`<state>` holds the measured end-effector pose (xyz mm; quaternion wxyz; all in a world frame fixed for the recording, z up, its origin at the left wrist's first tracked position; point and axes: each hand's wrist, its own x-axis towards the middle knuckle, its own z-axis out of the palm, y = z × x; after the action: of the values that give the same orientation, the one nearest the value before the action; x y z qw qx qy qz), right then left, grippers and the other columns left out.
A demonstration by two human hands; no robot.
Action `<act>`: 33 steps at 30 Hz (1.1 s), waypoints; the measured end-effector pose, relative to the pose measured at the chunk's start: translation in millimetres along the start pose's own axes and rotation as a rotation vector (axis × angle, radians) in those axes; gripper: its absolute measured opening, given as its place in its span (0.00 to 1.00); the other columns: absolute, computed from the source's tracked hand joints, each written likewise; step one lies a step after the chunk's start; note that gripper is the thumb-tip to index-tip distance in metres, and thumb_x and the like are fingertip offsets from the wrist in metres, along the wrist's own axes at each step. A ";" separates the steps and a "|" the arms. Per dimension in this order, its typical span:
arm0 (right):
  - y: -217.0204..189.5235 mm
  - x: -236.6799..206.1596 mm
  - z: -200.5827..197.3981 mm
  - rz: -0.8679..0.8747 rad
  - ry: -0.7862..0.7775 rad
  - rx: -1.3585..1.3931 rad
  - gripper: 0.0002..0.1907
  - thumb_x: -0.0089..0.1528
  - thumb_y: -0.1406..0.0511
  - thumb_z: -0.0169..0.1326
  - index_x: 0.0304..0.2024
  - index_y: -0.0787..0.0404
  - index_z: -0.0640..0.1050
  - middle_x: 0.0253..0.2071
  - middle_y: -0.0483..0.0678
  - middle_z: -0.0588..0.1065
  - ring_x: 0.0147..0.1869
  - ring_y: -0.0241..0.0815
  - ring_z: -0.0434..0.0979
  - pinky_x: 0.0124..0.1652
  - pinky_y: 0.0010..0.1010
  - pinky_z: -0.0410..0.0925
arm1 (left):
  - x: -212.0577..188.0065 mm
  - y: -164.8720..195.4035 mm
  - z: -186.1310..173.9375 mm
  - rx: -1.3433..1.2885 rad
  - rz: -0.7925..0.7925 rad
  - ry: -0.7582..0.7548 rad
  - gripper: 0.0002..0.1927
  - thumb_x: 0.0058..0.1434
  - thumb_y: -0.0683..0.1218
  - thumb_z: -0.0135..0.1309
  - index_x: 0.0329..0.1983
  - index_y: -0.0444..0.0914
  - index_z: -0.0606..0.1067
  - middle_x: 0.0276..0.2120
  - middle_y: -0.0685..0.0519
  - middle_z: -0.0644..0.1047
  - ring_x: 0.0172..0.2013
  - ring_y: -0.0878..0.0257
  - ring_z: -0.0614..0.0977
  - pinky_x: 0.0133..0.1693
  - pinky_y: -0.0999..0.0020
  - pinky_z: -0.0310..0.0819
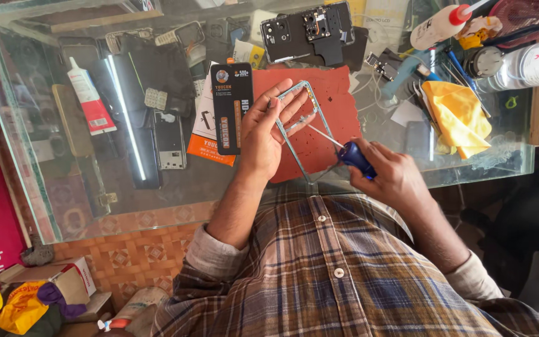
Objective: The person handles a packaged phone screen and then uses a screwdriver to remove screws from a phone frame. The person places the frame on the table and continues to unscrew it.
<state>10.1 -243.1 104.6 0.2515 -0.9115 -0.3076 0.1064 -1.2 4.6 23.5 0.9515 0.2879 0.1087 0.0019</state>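
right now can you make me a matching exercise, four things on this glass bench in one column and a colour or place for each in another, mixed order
Things:
1. screwdriver
2. phone frame
3. cloth
4. glue tube

Descriptions:
A. yellow, crumpled, at the right of the glass table
B. white and red, lying at the left
C. blue handle, in the right hand
D. held by the left hand over the red mat

Pairs: 1-C, 2-D, 3-A, 4-B

The phone frame (299, 128) lies on the mat (338, 106), atop the glass table (157, 187). The box (231, 106) sits just left; the cloth (460, 115) well right
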 end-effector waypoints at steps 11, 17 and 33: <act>-0.4 1.6 29.7 0.051 0.063 0.053 0.29 0.60 0.63 0.62 0.61 0.67 0.71 0.42 0.59 0.78 0.38 0.60 0.81 0.37 0.45 0.74 | -1.4 -14.2 9.2 0.006 -0.124 0.095 0.25 0.74 0.49 0.36 0.71 0.42 0.50 0.73 0.44 0.59 0.68 0.46 0.69 0.62 0.47 0.70; 2.6 0.0 27.7 0.092 0.057 0.150 0.28 0.60 0.63 0.61 0.61 0.68 0.72 0.43 0.60 0.78 0.39 0.60 0.81 0.38 0.43 0.74 | -1.8 -31.9 -4.2 0.176 -0.038 0.026 0.24 0.72 0.36 0.47 0.69 0.31 0.57 0.62 0.33 0.73 0.57 0.48 0.81 0.61 0.54 0.80; 5.0 -6.2 31.3 -0.005 0.110 -0.044 0.34 0.61 0.63 0.62 0.66 0.70 0.69 0.41 0.59 0.77 0.36 0.59 0.80 0.35 0.44 0.74 | 0.8 -36.9 -8.8 0.116 -0.068 0.125 0.23 0.66 0.34 0.56 0.65 0.27 0.69 0.54 0.39 0.80 0.56 0.51 0.83 0.59 0.59 0.82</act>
<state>-3.2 -238.1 75.6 0.2481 -0.9206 -0.2978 0.0487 -4.4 -21.4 -4.0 0.9240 0.3381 0.1777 -0.0188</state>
